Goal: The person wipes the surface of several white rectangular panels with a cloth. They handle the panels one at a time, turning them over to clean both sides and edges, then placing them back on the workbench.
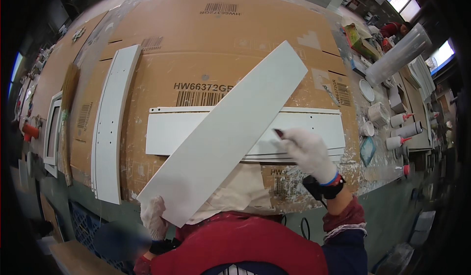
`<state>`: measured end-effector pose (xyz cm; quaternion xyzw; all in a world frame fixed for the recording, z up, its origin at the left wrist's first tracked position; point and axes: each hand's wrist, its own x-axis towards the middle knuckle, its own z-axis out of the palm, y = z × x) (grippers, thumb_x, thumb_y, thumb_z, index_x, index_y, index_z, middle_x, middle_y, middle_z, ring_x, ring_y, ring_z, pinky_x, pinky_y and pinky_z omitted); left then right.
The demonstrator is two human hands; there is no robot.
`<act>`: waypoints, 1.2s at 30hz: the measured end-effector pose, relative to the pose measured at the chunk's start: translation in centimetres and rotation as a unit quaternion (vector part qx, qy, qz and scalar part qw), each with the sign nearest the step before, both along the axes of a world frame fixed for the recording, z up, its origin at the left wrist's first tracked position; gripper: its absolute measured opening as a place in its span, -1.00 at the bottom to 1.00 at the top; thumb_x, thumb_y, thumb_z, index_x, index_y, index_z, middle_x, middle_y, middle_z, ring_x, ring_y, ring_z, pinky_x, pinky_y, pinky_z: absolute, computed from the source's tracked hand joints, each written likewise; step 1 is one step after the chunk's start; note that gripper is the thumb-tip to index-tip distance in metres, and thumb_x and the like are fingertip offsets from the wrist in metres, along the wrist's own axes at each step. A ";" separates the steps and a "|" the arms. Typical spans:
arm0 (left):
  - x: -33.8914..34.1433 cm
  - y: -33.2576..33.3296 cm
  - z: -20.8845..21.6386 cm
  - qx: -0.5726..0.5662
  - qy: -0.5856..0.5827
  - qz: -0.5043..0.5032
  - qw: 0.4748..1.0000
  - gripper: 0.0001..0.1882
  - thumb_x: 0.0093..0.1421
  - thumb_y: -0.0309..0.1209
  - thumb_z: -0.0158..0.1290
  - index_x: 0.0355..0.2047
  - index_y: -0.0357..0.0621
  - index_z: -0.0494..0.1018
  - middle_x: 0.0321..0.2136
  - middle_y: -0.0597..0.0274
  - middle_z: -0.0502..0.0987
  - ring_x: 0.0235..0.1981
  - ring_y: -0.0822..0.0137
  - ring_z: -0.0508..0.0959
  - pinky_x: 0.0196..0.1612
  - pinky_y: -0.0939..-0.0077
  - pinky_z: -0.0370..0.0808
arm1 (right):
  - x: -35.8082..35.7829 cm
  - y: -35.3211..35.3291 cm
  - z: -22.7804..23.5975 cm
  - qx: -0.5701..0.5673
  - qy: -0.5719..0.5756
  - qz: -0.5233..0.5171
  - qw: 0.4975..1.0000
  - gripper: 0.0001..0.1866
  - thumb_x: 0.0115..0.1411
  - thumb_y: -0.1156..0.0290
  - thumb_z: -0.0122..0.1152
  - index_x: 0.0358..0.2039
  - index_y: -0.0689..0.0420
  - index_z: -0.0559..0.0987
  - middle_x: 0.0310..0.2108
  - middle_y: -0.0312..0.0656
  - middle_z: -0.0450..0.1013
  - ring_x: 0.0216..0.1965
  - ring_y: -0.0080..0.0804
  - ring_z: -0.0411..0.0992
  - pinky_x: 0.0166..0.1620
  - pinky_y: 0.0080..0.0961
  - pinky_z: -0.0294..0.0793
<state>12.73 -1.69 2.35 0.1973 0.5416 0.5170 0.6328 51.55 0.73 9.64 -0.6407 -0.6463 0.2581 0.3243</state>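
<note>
A long plain white board (230,127) slants across the cardboard-covered table, its far end toward the upper right. At its near left corner my left hand (153,218), in a white glove, grips the edge. My right hand (309,154), also gloved, pinches a small dark reddish-brown piece (278,133) just off the board's right edge; its exact kind is hard to make out. Beneath the slanted board lie several stacked white boards (314,127) with small holes. To the left, another white board (114,123) with holes rests lengthwise.
Cardboard (171,73) covers the table. A straw brush (67,123) and a white frame (53,127) are at the left edge. On the right stand squeeze bottles (395,142) with red tips, a white basket (379,114) and a clear plastic roll (400,54). Another person (392,29) is at far right.
</note>
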 end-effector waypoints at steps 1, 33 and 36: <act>0.0 0.1 -0.2 0.014 0.030 -0.027 0.999 -0.90 0.29 -0.43 -0.08 -0.32 -0.20 0.37 -0.36 0.28 0.44 -0.40 0.44 0.47 -0.37 0.53 0.49 | -1.5 0.6 -0.6 0.039 -0.069 0.075 0.994 -0.83 0.19 0.37 0.14 -0.23 0.13 0.56 -0.46 -0.17 0.51 -0.45 -0.33 0.50 -0.42 -0.41 0.49; -3.1 -0.2 -3.0 -0.089 -0.035 -0.035 0.995 -0.51 -0.21 -0.67 0.07 -0.16 -0.48 0.35 -0.69 0.28 0.40 -0.76 0.48 0.37 -0.68 0.61 0.36 | 17.6 16.1 -2.7 -0.078 -0.401 -0.178 0.895 -0.80 0.26 0.29 -0.03 -0.23 0.13 0.46 -0.31 0.05 0.51 -0.23 0.05 0.49 -0.19 -0.12 0.47; -3.7 -0.5 -3.3 -0.071 -0.015 -0.042 0.996 -0.54 -0.21 -0.66 0.03 -0.20 -0.57 0.37 -0.65 0.19 0.47 -0.73 0.43 0.43 -0.65 0.58 0.43 | 7.4 15.2 -0.7 0.049 -0.281 0.061 0.957 -0.80 0.22 0.33 -0.01 -0.20 0.11 0.48 -0.34 -0.01 0.49 -0.29 -0.05 0.51 -0.27 -0.23 0.52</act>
